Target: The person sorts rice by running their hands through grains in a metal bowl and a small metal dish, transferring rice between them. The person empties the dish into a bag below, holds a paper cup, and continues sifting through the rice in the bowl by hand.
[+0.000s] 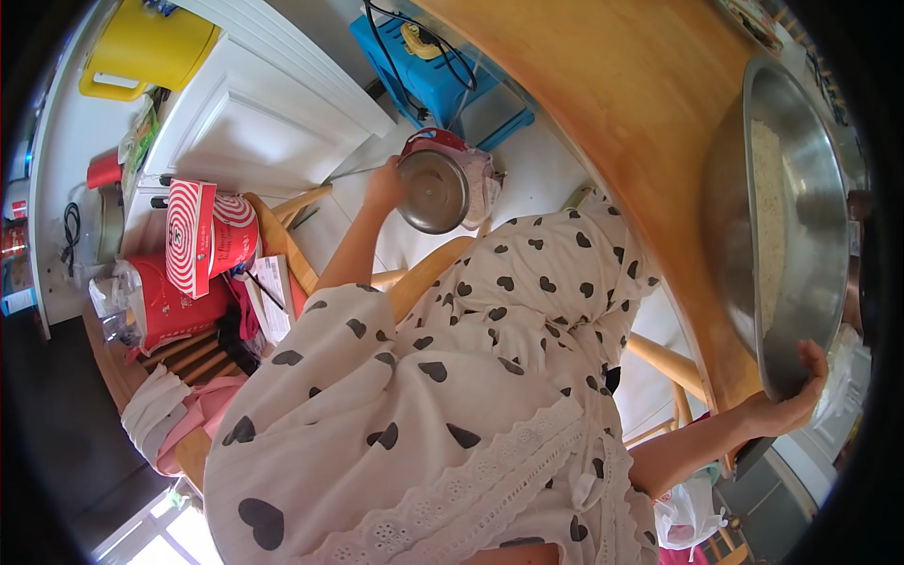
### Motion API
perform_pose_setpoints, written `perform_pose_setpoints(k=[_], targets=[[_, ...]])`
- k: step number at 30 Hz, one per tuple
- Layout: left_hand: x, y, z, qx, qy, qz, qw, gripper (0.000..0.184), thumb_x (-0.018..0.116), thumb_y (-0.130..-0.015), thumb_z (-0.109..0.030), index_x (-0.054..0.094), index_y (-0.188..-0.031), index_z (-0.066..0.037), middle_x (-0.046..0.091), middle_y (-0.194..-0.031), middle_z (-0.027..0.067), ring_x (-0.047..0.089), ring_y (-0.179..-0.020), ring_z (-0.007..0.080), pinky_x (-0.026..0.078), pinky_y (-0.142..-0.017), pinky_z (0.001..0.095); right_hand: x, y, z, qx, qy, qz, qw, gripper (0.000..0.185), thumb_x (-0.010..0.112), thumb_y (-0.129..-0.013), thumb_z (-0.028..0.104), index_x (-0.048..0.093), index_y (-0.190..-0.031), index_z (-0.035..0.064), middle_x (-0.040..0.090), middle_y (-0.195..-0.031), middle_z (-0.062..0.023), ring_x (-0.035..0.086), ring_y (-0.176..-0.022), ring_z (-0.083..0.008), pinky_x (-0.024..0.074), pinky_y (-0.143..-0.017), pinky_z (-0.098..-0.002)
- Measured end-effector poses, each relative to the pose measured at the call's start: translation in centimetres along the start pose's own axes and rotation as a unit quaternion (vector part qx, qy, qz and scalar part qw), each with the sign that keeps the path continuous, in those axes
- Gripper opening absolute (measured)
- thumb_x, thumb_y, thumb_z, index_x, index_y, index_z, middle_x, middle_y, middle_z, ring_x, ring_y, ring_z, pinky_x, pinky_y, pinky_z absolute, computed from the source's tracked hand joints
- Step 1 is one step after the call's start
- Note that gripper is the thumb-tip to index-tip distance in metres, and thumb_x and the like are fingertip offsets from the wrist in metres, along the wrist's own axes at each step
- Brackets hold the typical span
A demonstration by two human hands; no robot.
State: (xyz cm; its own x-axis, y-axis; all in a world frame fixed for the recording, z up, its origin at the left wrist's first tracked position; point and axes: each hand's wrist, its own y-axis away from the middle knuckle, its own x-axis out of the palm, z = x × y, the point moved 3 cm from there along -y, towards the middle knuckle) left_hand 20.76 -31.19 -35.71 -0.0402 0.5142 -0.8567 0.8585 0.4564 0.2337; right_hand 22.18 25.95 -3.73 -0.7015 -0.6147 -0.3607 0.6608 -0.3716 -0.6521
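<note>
My left hand (384,185) grips a small round metal bowl (433,191) by its edge, low beside my lap. Just behind that bowl, a clear and red plastic bag (483,188) with pale contents sits near the floor, partly hidden. On the right, my right hand (796,394) curls its fingers around the near rim of a large steel basin (810,235). Pale, flour-like powder (768,212) lies in the basin. The basin rests on the wooden table (603,66).
A blue plastic stool (433,85) with a black cable stands beyond the bag. At left are a white cabinet door (235,122), a yellow container (151,47), a red and white bucket (212,235) and a wooden chair (282,247). Another chair leg (667,365) shows under the table.
</note>
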Motion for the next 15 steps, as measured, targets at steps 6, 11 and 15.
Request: perform_pose_setpoints(k=[6,11,15], targets=[[-0.4,-1.0,7.6,0.052,0.207,0.024,0.977,0.042,0.056,-0.085,-0.015,0.054,-0.126,-0.007,0.066,-0.102,0.0198,0.063,-0.095,0.0278,0.047,-0.085,0.0377,0.0,-0.1,-0.2,-0.011,-0.004,-0.001,1.000,0.050,0.033,-0.094,0.029,0.063,-0.100,-0.0089,0.064,-0.098,-0.0160,0.057,-0.093,-0.0243,0.0409,-0.084,-0.0334],[-11.1,3.7,-2.4,-0.031,0.319,0.059,0.945,0.045,0.055,-0.086,-0.015,0.052,-0.127,0.005,0.061,-0.106,0.0059,0.053,-0.093,0.0141,0.043,-0.085,0.0299,0.1,-0.1,0.0,-0.025,0.029,-0.001,0.999,0.050,0.032,-0.095,0.031,0.065,-0.097,-0.0071,0.065,-0.094,-0.0145,0.057,-0.091,-0.0232,0.0417,-0.083,-0.0341],[-18.8,6.0,-9.4,0.028,0.464,0.121,0.877,0.049,0.051,-0.081,-0.008,0.052,-0.129,0.001,0.061,-0.110,0.0086,0.054,-0.101,0.0160,0.041,-0.093,0.0280,0.7,0.1,2.0,-0.025,0.094,0.003,0.995,0.050,0.030,-0.096,0.033,0.063,-0.087,-0.0035,0.064,-0.086,-0.0117,0.056,-0.083,-0.0213,0.0418,-0.077,-0.0332]])
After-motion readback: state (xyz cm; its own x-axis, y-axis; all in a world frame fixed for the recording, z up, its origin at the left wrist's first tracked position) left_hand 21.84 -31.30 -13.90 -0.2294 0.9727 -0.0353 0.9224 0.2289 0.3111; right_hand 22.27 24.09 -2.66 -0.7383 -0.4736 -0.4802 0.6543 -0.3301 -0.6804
